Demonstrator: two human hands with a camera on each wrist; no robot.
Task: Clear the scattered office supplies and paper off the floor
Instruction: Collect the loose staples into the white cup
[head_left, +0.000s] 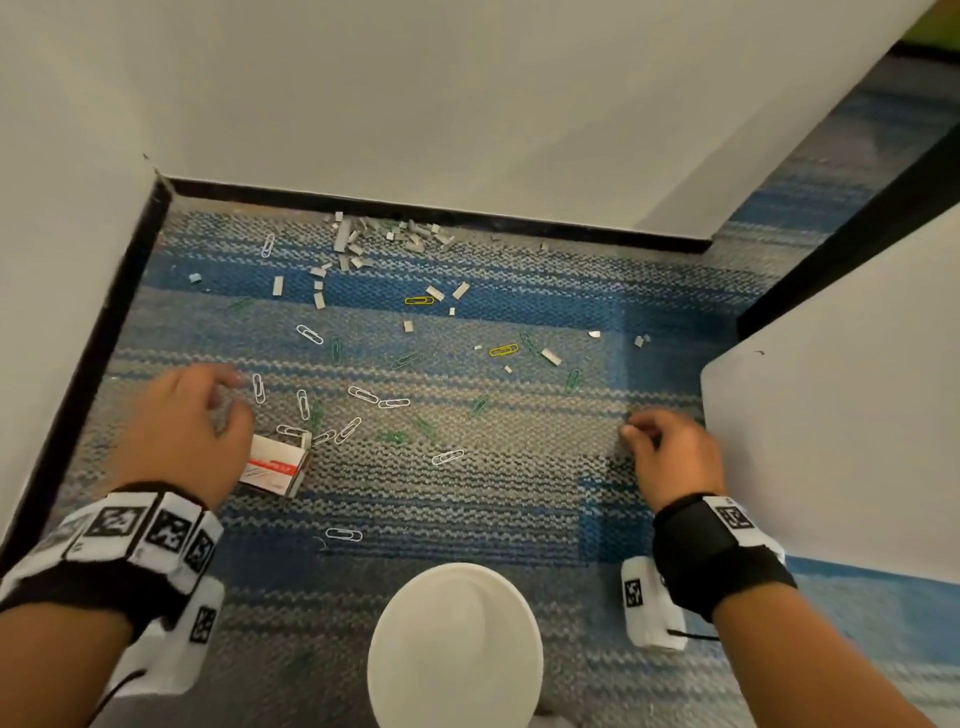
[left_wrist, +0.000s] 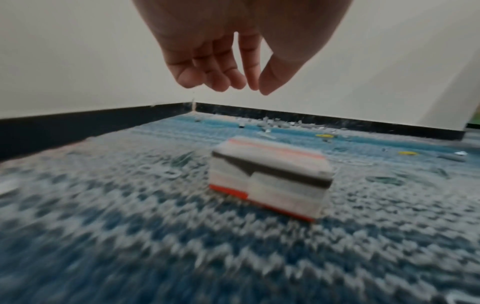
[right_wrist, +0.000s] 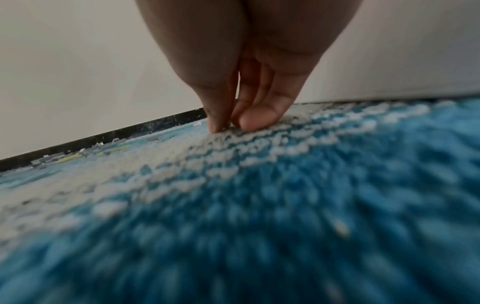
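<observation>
Scattered wire paper clips (head_left: 363, 395) litter the striped blue-grey carpet floor (head_left: 467, 499); my right hand (head_left: 670, 452) pinches something too small to identify, my left hand (head_left: 187, 431) hovers loosely curled, empty, over the small red-and-white cardboard box (head_left: 275, 467).

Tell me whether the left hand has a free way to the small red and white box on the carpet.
Probably yes. The left hand hovers just above and beside the box, fingers loosely curled and empty. Only loose paper clips lie around it; nothing covers it.
</observation>
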